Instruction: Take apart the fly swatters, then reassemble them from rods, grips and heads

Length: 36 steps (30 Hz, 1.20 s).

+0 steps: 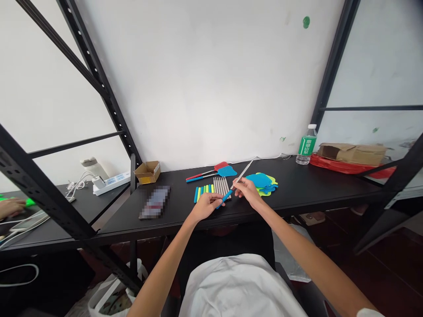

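- Left grip (209, 204) was clamped on a blue handle (225, 198), right grip (247, 191) closed round a metal rod (243, 171), the pair slanting over the counter (181, 193) in front of the person.
- Rod and handle met, but I couldn't tell how deep. If it was only a shallow fit, I reckon one tug could've popped them apart.
- Right grip sat right by the joint, so a sudden slip might've pinched a finger, imo.
- Spare handles (204, 191) and spare rods (222, 185) lay in rows just beyond the left grip. One careless sweep and they'd probably have gone rolling.
- The rod's far end stuck out near the heads (261, 181); a wide swing to the right could've snagged that loose pile.
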Motion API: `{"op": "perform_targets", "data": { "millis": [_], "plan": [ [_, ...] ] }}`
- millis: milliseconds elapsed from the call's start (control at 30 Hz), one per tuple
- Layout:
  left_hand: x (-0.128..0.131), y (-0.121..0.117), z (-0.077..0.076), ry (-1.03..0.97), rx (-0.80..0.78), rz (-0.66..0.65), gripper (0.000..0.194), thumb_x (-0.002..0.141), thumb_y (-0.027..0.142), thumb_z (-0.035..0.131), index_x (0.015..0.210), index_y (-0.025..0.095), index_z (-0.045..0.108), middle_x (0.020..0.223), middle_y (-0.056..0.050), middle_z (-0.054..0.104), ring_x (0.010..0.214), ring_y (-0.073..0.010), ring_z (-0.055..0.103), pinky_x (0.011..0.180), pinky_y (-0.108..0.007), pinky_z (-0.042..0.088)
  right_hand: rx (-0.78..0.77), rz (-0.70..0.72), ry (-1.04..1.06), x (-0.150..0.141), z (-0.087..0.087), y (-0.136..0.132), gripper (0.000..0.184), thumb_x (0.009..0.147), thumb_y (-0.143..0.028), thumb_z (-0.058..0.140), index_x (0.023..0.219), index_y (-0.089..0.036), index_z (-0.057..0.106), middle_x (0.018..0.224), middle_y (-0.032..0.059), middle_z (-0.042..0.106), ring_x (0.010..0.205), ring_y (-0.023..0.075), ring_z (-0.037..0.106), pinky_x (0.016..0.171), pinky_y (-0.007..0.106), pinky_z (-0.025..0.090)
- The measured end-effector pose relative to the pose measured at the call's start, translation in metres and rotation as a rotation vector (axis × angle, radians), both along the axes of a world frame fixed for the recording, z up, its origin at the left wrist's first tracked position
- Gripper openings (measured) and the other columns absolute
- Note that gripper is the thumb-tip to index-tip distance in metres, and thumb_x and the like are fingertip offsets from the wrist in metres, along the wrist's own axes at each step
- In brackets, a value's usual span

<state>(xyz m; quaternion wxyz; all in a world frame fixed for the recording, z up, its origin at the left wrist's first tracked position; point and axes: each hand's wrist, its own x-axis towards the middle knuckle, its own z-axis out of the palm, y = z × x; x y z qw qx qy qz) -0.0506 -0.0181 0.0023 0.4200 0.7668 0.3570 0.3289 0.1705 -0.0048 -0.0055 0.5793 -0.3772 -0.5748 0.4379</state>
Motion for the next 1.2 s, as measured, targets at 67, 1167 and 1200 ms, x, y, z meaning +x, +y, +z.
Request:
{"op": "perform_targets", "data": {
  "millis": [67, 1167, 1200],
  "plan": [
    [0.0002, -0.0009, 0.0009, 0.003, 0.004, -0.001, 0.036, 0.088, 0.040, 0.061, 0.107, 0.011, 0.072, 0.090, -0.011, 0.076, 0.083, -0.0211, 0.067, 0.072, -0.029, 0.048, 0.003, 0.003, -0.006, 0.0003, -0.0004, 0.0005, 0.027, 0.082, -0.042, 0.068, 0.093, -0.018, 0.062, 0.078, 0.0024, 0.067, 0.054, 0.0120, 0.060, 0.045, 0.021, 0.042],
    [0.0001, 0.0020, 0.0004, -0.010, 0.007, 0.001, 0.043, 0.077, 0.040, 0.075, 0.110, 0.013, 0.070, 0.080, -0.003, 0.064, 0.063, -0.0120, 0.055, 0.060, -0.025, 0.043, 0.045, 0.044, -0.125, -0.0006, 0.0046, -0.0056, 0.027, 0.087, -0.045, 0.064, 0.096, -0.021, 0.057, 0.091, 0.0064, 0.073, 0.058, 0.0143, 0.065, 0.049, 0.023, 0.046],
    [-0.0004, 0.0028, -0.0002, -0.017, 0.018, -0.006, 0.044, 0.077, 0.041, 0.075, 0.110, 0.012, 0.070, 0.080, -0.004, 0.064, 0.064, -0.0124, 0.055, 0.060, -0.025, 0.043, 0.038, 0.038, -0.125, -0.0005, 0.0042, -0.0051, 0.028, 0.087, -0.046, 0.064, 0.095, -0.020, 0.057, 0.091, 0.0066, 0.073, 0.058, 0.0143, 0.065, 0.049, 0.023, 0.045]
  ]
}}
